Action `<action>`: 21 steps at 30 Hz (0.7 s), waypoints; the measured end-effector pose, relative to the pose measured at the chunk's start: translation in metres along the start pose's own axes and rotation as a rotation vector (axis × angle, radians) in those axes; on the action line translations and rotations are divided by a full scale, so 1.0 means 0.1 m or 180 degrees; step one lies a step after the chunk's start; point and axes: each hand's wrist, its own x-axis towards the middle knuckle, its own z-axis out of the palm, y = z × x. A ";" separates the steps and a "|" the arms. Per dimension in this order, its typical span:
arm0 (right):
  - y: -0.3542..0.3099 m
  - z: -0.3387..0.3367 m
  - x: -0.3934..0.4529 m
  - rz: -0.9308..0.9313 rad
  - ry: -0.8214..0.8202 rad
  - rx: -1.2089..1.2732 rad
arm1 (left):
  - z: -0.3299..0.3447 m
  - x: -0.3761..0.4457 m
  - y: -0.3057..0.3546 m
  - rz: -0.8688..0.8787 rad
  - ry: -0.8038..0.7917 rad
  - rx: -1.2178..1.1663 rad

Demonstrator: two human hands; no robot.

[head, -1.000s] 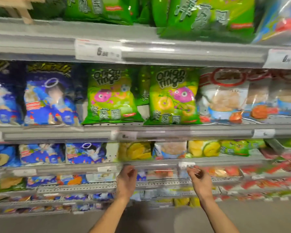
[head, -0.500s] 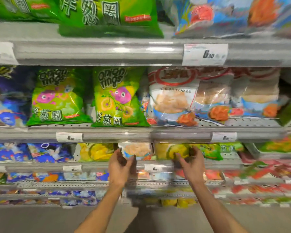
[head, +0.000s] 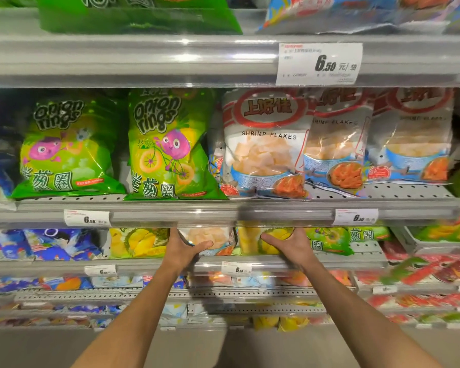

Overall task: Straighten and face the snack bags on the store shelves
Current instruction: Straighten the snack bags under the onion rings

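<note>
Both hands reach into the third shelf (head: 356,257) down, under the lip of the shelf above. The left hand (head: 182,249) curls round the left side of a small shrimp bag (head: 210,239), thumb across its lower front. The right hand (head: 290,247) holds a yellow durian bag (head: 252,241) just beside it, thumb across the front; the fingers of both hands are hidden behind the bags. Both bags stand upright near the shelf's front edge, directly ahead of the hands, the shrimp bag nearer the left, the durian bag nearer the right. Another durian bag (head: 138,241) sits to the left and a green onion-ring bag (head: 327,241) touches the right hand's far side, so there is little room sideways. The overhanging price rail (head: 223,216) hides the bag tops and probably limits lifting.
</note>
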 end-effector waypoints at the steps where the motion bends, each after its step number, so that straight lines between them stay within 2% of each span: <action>1: 0.00 -0.01 0.02 0.0065 -0.0065 -0.0046 | 0.01 0.02 -0.01 -0.0031 -0.0024 0.0041; 4: -0.04 -0.02 0.04 0.0303 -0.0194 -0.0164 | 0.00 0.10 -0.02 0.0006 -0.0047 0.0037; 9: -0.04 -0.02 0.05 0.0205 -0.0198 0.0166 | -0.01 0.13 0.02 0.0078 -0.0123 -0.0159; 13: -0.07 -0.02 0.00 0.0208 -0.0027 0.0208 | -0.08 0.16 0.02 0.0013 -0.0313 -0.0203; 21: -0.25 -0.03 -0.21 0.0007 0.0255 0.0283 | -0.16 0.14 0.04 -0.0290 -0.0234 -0.0361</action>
